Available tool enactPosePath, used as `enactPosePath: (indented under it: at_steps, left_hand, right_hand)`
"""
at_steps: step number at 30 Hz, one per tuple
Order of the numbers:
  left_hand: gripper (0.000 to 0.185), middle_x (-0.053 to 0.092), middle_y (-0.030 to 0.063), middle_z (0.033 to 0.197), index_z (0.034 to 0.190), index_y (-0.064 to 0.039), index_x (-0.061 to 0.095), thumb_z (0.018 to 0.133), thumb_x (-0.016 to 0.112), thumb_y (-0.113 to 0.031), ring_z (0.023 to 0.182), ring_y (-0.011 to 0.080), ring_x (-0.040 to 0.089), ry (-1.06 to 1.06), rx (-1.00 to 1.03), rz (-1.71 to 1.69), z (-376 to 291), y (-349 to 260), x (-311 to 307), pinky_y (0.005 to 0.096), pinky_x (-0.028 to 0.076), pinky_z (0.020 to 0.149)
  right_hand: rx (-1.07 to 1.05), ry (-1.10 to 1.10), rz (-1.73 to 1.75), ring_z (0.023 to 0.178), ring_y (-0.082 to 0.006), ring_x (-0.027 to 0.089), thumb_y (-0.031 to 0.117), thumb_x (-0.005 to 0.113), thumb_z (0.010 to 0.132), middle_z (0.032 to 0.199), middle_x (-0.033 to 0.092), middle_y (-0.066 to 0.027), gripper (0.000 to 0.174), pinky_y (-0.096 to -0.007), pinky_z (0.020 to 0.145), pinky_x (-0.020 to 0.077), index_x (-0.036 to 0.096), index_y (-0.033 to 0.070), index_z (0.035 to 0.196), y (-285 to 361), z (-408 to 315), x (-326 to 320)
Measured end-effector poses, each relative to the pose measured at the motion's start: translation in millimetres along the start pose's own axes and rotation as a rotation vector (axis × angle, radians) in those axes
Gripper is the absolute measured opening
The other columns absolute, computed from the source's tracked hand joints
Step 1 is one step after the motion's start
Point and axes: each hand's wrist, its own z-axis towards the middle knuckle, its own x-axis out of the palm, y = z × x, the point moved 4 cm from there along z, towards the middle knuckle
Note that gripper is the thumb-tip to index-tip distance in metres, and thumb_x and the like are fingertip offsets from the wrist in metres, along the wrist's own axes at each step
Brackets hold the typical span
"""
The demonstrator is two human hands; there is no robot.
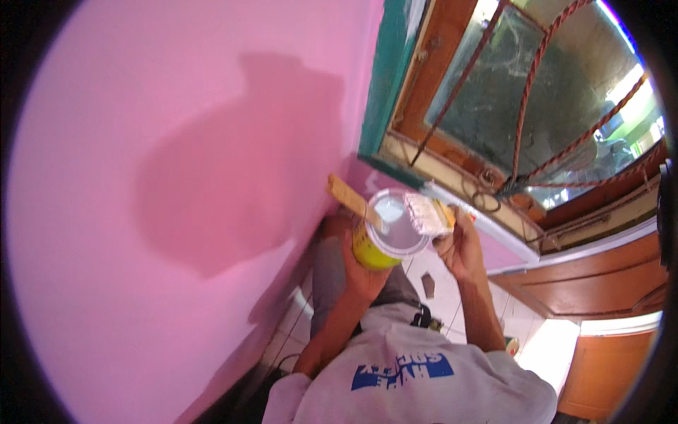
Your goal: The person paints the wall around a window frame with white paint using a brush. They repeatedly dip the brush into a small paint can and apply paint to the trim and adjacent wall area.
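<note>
My left hand (365,273) is wrapped around a yellow plastic paint tub (373,252) from below and the side. White paint (390,210) shows at the bottom of the tub. A flat wooden stick (349,197) leans in it, its upper end jutting over the rim toward the wall. In my right hand (462,246) is a paintbrush (430,213) with paint-coated bristles, held at the tub's right rim. The bristles overlap the opening; whether they touch the rim I cannot tell.
A pink wall (106,185) bearing my shadow rises at left. Ahead right is a wood-framed window (408,111) with twisted metal bars (524,106) and a green painted border (389,79). Below are white floor tiles (455,297), a small dark piece (428,285) and brown wooden panels (593,270).
</note>
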Motion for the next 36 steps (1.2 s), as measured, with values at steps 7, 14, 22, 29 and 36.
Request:
enactPosePath:
  at_steps: [7, 14, 22, 29, 36]
  left_hand:
    - [0.072, 0.042, 0.0127, 0.155, 0.154, -0.02, 0.037, 0.097, 0.044, -0.064, 0.141, 0.0366, 0.043, 0.069, -0.036, -0.095, -3.3, 1.9, 16.1, 0.0655, 0.043, 0.105]
    - [0.067, 0.05, 0.0087, 0.149, 0.149, -0.018, 0.044, 0.098, 0.048, -0.061, 0.136, 0.0303, 0.05, 0.154, -0.059, -0.148, -0.2, -2.8, 37.3, 0.0565, 0.043, 0.11]
    - [0.06, 0.059, 0.0047, 0.14, 0.142, -0.018, 0.053, 0.099, 0.048, -0.059, 0.129, 0.0256, 0.057, 0.149, -0.095, -0.146, -6.1, -7.6, 11.3, 0.0497, 0.049, 0.106]
    - [0.058, 0.062, 0.0048, 0.137, 0.14, -0.018, 0.055, 0.099, 0.047, -0.058, 0.126, 0.0246, 0.06, 0.123, -0.16, -0.128, -8.8, -7.2, -28.3, 0.0489, 0.051, 0.103]
    - [0.071, 0.051, 0.0098, 0.148, 0.148, -0.017, 0.046, 0.095, 0.049, -0.065, 0.136, 0.0302, 0.05, 0.248, -0.287, -0.27, 0.0, -3.5, -100.4, 0.0567, 0.044, 0.109]
  right_hand:
    - [-0.366, 0.2, -0.234, 0.095, -0.023, 0.066, 0.024, 0.072, 0.095, 0.115, 0.063, -0.0097, 0.037, -0.0371, 0.07, 0.0568, 0.057, 0.01, 0.125, 11.0, -11.3, -2.2]
    - [-0.775, 0.361, -0.498, 0.107, -0.0267, 0.064, 0.026, 0.078, 0.09, 0.123, 0.061, -0.0115, 0.045, -0.0412, 0.083, 0.0577, 0.057, 0.009, 0.125, 40.0, -20.6, 32.7]
    - [-1.129, 0.053, -0.945, 0.113, -0.0216, 0.065, 0.011, 0.07, 0.096, 0.126, 0.065, -0.0145, 0.036, -0.0358, 0.098, 0.0539, 0.062, -0.002, 0.129, 97.3, 24.8, 141.5]
    - [-1.306, 0.117, -0.941, 0.102, -0.0145, 0.067, 0.016, 0.073, 0.095, 0.115, 0.071, -0.0092, 0.028, -0.0286, 0.088, 0.0546, 0.071, 0.001, 0.118, 126.8, 80.0, 226.7]
    - [-1.302, 0.189, -0.881, 0.101, -0.0152, 0.068, 0.018, 0.074, 0.094, 0.111, 0.073, -0.0099, 0.028, -0.0284, 0.088, 0.0559, 0.073, 0.002, 0.117, 138.6, 101.1, 243.3]
